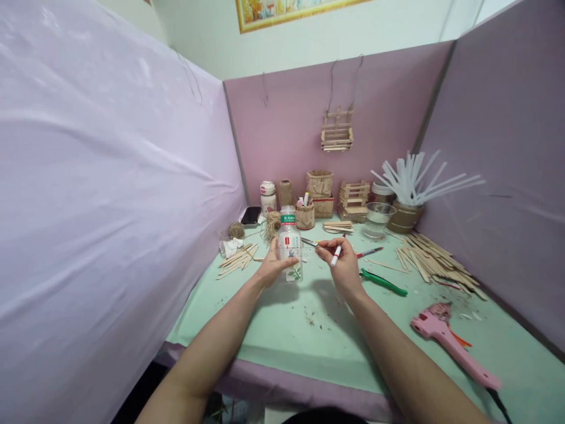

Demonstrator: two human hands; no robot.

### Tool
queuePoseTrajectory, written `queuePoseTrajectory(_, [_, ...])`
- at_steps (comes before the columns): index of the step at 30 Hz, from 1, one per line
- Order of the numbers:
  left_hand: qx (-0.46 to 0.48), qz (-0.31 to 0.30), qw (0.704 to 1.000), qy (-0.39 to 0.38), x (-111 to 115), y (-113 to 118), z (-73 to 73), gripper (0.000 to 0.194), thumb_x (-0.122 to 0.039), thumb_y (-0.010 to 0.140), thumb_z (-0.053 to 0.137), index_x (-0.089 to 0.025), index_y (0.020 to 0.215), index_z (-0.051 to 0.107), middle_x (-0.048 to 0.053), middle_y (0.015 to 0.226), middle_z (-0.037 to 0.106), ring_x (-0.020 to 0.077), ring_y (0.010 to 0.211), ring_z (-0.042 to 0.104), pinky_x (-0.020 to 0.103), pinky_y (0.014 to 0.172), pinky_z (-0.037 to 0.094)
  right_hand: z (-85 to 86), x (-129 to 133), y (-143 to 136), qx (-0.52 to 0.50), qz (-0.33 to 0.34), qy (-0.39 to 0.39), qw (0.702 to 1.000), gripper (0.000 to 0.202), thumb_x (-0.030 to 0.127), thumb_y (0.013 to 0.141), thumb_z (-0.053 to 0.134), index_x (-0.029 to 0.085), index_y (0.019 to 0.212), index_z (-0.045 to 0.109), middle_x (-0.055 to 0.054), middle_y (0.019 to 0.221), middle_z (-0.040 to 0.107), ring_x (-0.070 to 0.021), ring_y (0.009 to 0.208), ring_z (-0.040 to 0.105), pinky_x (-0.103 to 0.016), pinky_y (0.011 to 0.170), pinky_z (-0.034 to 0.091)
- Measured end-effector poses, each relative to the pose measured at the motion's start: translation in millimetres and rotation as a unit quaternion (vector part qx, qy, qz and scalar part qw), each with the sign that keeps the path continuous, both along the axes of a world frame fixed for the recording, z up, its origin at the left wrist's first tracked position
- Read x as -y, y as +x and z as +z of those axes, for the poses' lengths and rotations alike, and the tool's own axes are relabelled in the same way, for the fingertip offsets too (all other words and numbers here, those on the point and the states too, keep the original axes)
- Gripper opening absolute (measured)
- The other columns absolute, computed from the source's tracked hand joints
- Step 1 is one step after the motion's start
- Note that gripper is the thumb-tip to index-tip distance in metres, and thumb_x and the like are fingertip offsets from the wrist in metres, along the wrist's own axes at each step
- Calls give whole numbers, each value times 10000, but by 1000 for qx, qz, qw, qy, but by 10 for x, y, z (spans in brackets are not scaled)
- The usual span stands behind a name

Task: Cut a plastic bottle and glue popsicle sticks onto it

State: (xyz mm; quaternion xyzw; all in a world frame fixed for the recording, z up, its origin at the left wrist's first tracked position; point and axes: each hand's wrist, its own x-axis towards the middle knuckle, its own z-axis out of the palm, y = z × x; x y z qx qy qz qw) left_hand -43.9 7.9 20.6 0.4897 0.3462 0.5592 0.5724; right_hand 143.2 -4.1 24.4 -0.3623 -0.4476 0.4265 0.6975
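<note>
A clear plastic bottle (pixel 288 235) with a printed label and a green band near its neck is in my left hand (pixel 274 265), upright above the table. The fingers wrap round its side. My right hand (pixel 343 263) is closed beside it, to the right. Tucked in that hand is a white marker (pixel 336 254) with a red end. A thin metal tool (pixel 309 242) points from its fingertips toward the bottle; its exact kind is unclear.
Right of my hands lie green-handled pliers (pixel 384 282), a pink glue gun (pixel 457 347) and a pile of wooden sticks (pixel 436 265). A water-filled plastic cup (pixel 378 219) and a pot of white glue sticks (pixel 405 216) stand behind. Twine (pixel 271 227) and a phone (pixel 251 216) sit back left.
</note>
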Motion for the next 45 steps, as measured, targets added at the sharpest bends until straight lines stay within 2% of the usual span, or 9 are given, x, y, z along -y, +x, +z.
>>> queuePoseTrajectory(8, [-34,14,998,57,95,26,114,718,-218,582,867,-221,1232,560,51,1097,665,260,1073,611,355,954,444,-45,-19,5,10,1,18,1000,397,382,643,833,238,826,511,-4,899,697,-178,830,646,-366,796,530])
queuePoseTrajectory(14, [-43,17,995,94,123,6,135,710,-184,575,860,-232,1231,595,58,1132,650,288,1129,578,378,1005,409,-59,-15,-5,11,5,28,1000,396,372,643,836,235,826,512,1,889,682,-178,840,639,-369,807,528])
queuePoseTrajectory(19, [-72,26,991,111,124,-17,146,757,-214,591,855,-209,1289,561,75,1187,630,302,1157,562,387,1031,393,-32,18,-15,20,3,30,999,380,357,656,829,234,831,514,0,887,681,-169,820,625,-343,778,511])
queuePoseTrajectory(25, [-114,23,983,143,83,-25,115,795,-308,640,831,-179,1343,483,101,1275,595,307,1215,536,411,1066,382,-25,19,-8,37,5,43,998,373,371,667,823,235,839,521,-12,901,693,-177,843,640,-361,819,505])
queuePoseTrajectory(31, [-96,-4,987,128,64,-17,71,773,-353,647,818,-197,1323,478,93,1236,618,296,1156,573,411,997,435,17,63,-13,57,37,38,997,376,379,689,816,242,845,502,-16,912,707,-172,816,650,-354,792,520])
queuePoseTrajectory(35, [-44,-27,996,68,47,-17,13,772,-330,666,804,-222,1348,459,79,1157,657,263,1059,630,389,919,473,24,100,-16,70,61,40,995,393,397,710,806,246,829,463,6,820,694,-163,725,630,-329,707,511])
queuePoseTrajectory(39, [14,-49,998,21,31,-10,-22,811,-305,633,818,-217,1349,447,96,1136,682,264,984,670,386,844,506,10,123,-23,73,62,45,994,372,406,753,779,245,838,455,31,770,669,-140,663,599,-301,674,483])
queuePoseTrajectory(45, [17,-43,999,7,35,2,-16,742,-296,606,826,-191,1262,495,94,1076,707,270,960,688,402,852,517,22,139,-49,74,53,60,994,399,431,752,778,252,840,433,46,712,634,-138,632,575,-293,645,472])
